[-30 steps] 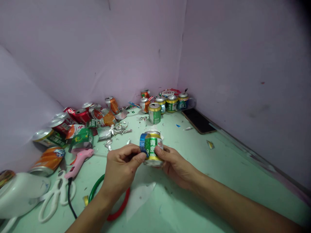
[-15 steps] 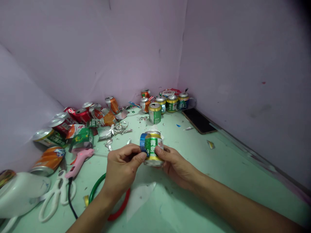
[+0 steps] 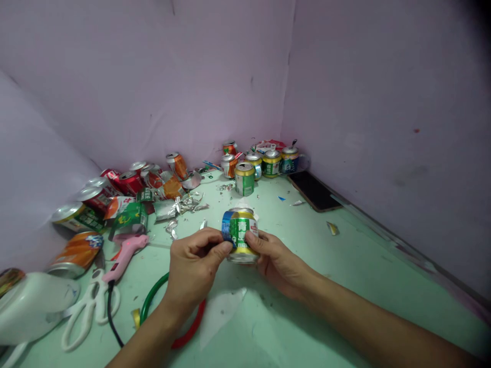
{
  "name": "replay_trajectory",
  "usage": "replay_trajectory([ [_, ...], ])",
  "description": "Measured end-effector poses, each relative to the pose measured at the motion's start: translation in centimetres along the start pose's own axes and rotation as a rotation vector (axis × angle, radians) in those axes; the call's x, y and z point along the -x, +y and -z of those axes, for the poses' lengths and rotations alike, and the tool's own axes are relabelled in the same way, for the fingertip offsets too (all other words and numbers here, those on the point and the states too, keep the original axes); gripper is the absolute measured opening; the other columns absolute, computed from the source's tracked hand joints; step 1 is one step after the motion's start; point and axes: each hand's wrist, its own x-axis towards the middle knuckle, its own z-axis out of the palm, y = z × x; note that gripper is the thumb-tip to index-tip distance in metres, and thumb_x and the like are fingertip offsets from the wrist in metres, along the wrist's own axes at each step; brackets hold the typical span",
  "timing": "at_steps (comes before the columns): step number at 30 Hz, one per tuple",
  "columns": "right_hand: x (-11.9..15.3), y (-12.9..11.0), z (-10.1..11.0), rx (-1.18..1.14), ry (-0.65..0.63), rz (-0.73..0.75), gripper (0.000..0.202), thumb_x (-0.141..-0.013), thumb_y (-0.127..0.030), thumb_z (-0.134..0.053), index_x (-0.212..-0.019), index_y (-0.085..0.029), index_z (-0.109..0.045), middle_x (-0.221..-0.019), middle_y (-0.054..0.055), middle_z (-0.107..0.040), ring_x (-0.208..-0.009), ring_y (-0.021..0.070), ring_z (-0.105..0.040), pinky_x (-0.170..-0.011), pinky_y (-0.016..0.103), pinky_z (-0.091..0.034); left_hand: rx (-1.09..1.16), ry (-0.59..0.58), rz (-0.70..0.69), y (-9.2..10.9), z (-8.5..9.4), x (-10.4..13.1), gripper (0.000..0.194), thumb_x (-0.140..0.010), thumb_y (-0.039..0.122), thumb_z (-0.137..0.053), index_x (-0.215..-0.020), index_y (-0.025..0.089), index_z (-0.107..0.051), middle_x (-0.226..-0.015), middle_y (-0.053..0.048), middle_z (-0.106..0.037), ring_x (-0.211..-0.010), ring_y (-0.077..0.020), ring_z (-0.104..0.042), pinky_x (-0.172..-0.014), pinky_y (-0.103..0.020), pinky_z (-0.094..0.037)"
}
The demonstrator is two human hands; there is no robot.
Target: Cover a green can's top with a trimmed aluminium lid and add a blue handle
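Note:
A short green and yellow drink can (image 3: 241, 236) with white lettering stands upright in the grip of my right hand (image 3: 278, 260), whose thumb presses its front. At the can's left side, a curved blue strip (image 3: 226, 225) bows outward like a cup handle. My left hand (image 3: 197, 260) pinches the strip's lower end against the can between thumb and index finger. The exact contact there is hidden by my fingertips. Under my left wrist lies a ring, green on one side and red (image 3: 192, 327) on the other.
At left are a pink glue gun (image 3: 126, 258), white-handled scissors (image 3: 90, 306) and a white appliance (image 3: 34, 306). Several cans (image 3: 94, 197) and foil scraps (image 3: 187, 203) lie behind them. A green can (image 3: 244, 180) stands before several cut cans. A phone (image 3: 314, 190) rests by the right wall.
Almost nothing differs. The can and strip have shifted very slightly, with both hands keeping their hold.

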Motion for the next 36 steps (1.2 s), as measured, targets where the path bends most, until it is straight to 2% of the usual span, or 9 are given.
replay_trajectory([
  [10, -0.07, 0.21, 0.12, 0.002, 0.016, 0.007, 0.036, -0.067, -0.031, -0.074, -0.098, -0.015, -0.062, -0.091, 0.007, -0.069, -0.080, 0.0204, -0.064, -0.073, 0.033, -0.047, 0.019, -0.004, 0.009, -0.16, 0.08, 0.01, 0.012, -0.067, 0.019, -0.064, -0.056, 0.016, -0.061, -0.056, 0.004, -0.052, -0.047, -0.0060, -0.037, -0.041, -0.018, -0.028],
  [17, 0.00, 0.09, 0.04, -0.002, 0.010, 0.024, 0.038, -0.067, -0.028, -0.074, -0.100, -0.015, -0.060, -0.089, 0.006, -0.069, -0.079, 0.0199, -0.064, -0.076, 0.033, -0.046, 0.011, -0.012, 0.007, -0.11, 0.09, -0.02, 0.015, -0.068, 0.019, -0.064, -0.054, 0.016, -0.059, -0.053, 0.005, -0.049, -0.045, -0.0059, -0.039, -0.041, -0.019, -0.029],
  [24, -0.15, -0.01, 0.10, -0.006, 0.033, 0.022, 0.044, -0.064, -0.028, -0.076, -0.102, -0.013, -0.059, -0.090, 0.007, -0.069, -0.078, 0.0199, -0.064, -0.074, 0.034, -0.047, 0.031, -0.021, -0.043, -0.47, -0.02, -0.13, 0.013, -0.069, 0.019, -0.063, -0.056, 0.015, -0.061, -0.056, 0.004, -0.051, -0.045, -0.0059, -0.040, -0.040, -0.019, -0.030],
  [36, -0.21, 0.07, 0.16, -0.004, 0.034, 0.013, 0.041, -0.064, -0.028, -0.076, -0.099, -0.014, -0.059, -0.088, 0.007, -0.069, -0.078, 0.0200, -0.064, -0.075, 0.034, -0.047, 0.031, -0.025, -0.027, -0.51, 0.06, -0.20, 0.012, -0.068, 0.019, -0.063, -0.057, 0.015, -0.061, -0.054, 0.004, -0.050, -0.044, -0.0058, -0.040, -0.040, -0.019, -0.030],
])
